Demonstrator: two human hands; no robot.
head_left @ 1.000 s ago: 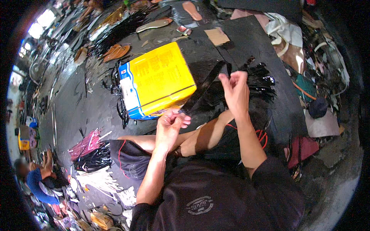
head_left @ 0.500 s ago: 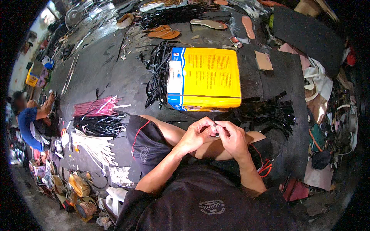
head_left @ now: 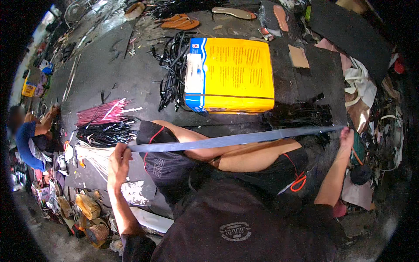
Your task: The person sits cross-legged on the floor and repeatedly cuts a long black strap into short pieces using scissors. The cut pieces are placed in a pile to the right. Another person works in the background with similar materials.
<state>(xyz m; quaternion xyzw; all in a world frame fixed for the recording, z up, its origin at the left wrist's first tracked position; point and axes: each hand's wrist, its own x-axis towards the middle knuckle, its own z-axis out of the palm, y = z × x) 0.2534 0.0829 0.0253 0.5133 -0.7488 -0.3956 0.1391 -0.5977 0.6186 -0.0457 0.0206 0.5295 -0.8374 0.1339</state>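
Observation:
A long, flat grey-blue strip (head_left: 231, 142) is stretched across above my crossed legs. Its left end is pinched in the fingers of my left hand (head_left: 118, 166), which is over a bundle of white strips (head_left: 94, 159). Out at the far right, my right hand (head_left: 347, 139) is closed on the other end, slightly higher than the left one. Beyond the strip lies a flat bundle of shiny black strips (head_left: 299, 117). What look like orange-handled scissors (head_left: 298, 182) lie by my right knee.
Ahead is a yellow and blue box (head_left: 235, 74), with tangled black strips (head_left: 172, 72) along its left side. Pink strips (head_left: 102, 112) and black strips (head_left: 107, 132) lie at left. Orange sandals (head_left: 181, 22) and shoe soles are farther back. Another person (head_left: 32, 144) sits far left.
My hands were together over my lap; now they are wide apart, left hand out left and right hand out right. The grey-blue strip now spans between them. The view has shifted slightly.

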